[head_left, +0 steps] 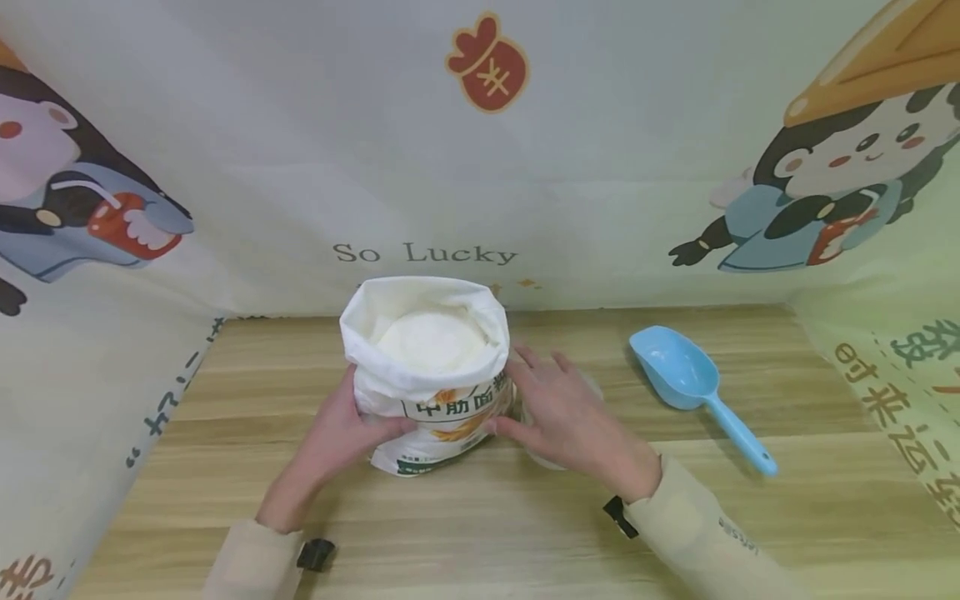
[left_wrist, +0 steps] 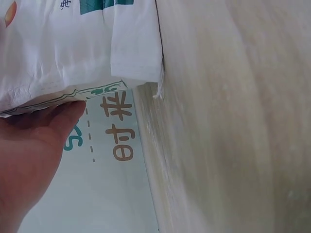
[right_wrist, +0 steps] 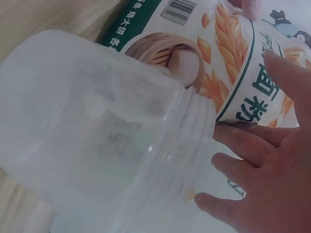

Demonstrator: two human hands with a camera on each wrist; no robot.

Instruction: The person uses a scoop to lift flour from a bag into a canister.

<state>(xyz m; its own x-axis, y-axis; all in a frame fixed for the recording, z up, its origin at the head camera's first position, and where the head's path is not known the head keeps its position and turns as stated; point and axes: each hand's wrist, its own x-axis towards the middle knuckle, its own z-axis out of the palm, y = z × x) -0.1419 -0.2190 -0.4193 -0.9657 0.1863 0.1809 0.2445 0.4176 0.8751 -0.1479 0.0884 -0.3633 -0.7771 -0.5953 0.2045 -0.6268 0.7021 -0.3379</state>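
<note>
A white flour bag (head_left: pixel 431 417) stands upright with its top rolled open, and white flour (head_left: pixel 435 342) shows inside. At its left side my left hand (head_left: pixel 356 425) grips it, thumb across the front; in the left wrist view the fingers (left_wrist: pixel 43 121) go behind the bag. On the other side, my right hand (head_left: pixel 566 412) touches the bag with its thumb at the front, the other fingers fairly straight and spread. A clear jar (right_wrist: pixel 97 116) with a threaded neck stands close beside the bag, mostly hidden under the right hand in the head view.
A light-blue scoop (head_left: pixel 682 371) lies to the right on the wood-patterned tabletop (head_left: pixel 480 533), its handle pointing toward the front right. Printed cloth (head_left: pixel 600 167) with cartoon figures encloses the back and both sides.
</note>
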